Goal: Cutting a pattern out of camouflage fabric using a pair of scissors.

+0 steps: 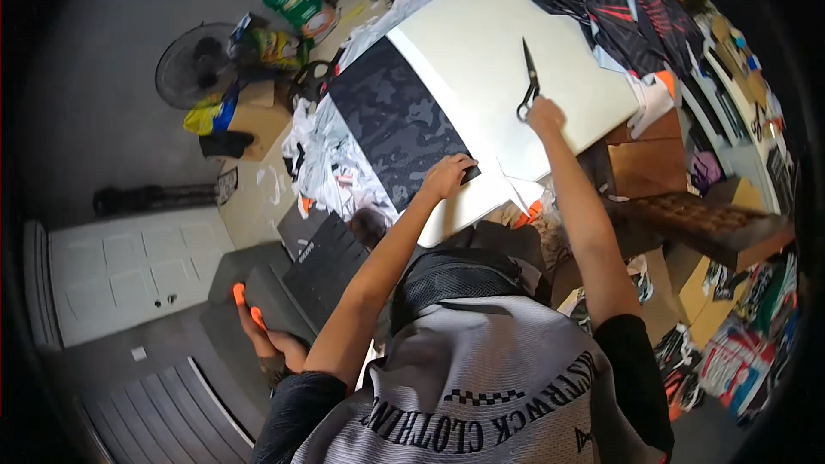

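Nearest my camera is the wearer's grey shirt (464, 378), both forearms reaching past it to the white table (490, 26). I have the left hand (445, 177) on the near right corner of the camo cloth (400, 120); I can't tell whether its fingers press flat or pinch the edge. The cloth lies across the left part of the table, dark and slanting away from me. Farther right, the right hand (546, 116) has its fingers clamped on the handles of the scissors (532, 77), which point away over bare tabletop, well apart from the cloth. I can't tell whether they touch the table. White scraps (331, 155) heap along the cloth's left side, and dark garments (632, 4) pile at the table's far right. Beyond, on my left, I see a fan (198, 60) and a green bag (296, 2).
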